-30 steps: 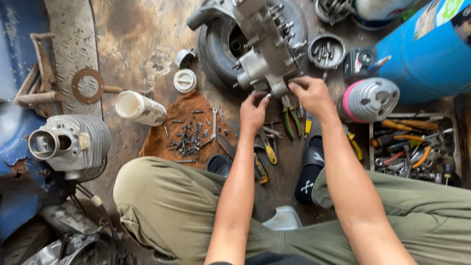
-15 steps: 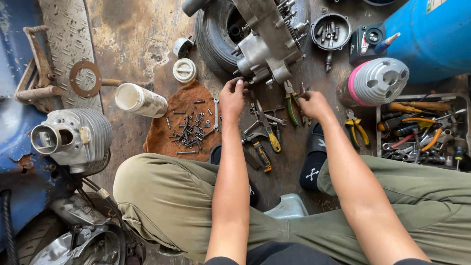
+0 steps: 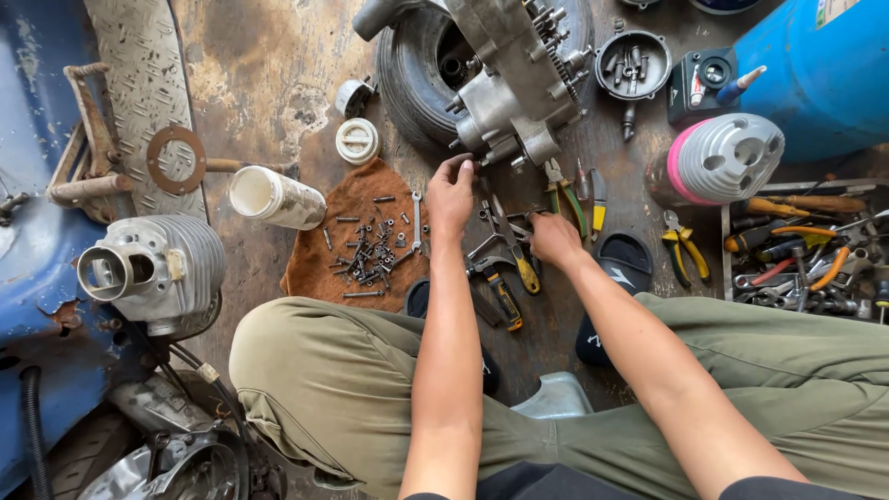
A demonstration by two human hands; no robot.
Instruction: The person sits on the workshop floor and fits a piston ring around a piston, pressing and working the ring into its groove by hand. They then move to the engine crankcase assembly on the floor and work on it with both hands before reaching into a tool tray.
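Below the grey cast-metal engine case (image 3: 514, 79), which is leaning across a small black tyre (image 3: 412, 79) on the stained concrete floor, the person's two bare hands are working among scattered hand tools. The left hand (image 3: 451, 196) is reaching up to the lower edge of the case, its fingers curling around something small and dark there, though what it is pinching cannot be told. The right hand (image 3: 554, 239) is lying lower and to the right of it, fingers closing on the loose pile of pliers and spanners (image 3: 505, 250) beneath the case; whether it is actually grasping one is unclear. Left of the case, a rust-brown rag (image 3: 319, 268) is carrying a heap of dark screws and bolts (image 3: 370, 255), with a white plastic jar (image 3: 273, 197) lying on its side beyond it and a finned, dull aluminium cylinder (image 3: 157, 273) further left. Right of the case, a round black dish of small parts (image 3: 633, 63) is sitting near a ribbed silver cylinder with a pink band (image 3: 718, 159), a blue drum (image 3: 815, 65) is crowding the corner, and an open tray of orange-handled tools (image 3: 801, 255) is lying below it. Green-and-yellow pliers (image 3: 685, 245) are resting between the tray and a black sandal (image 3: 616, 278).
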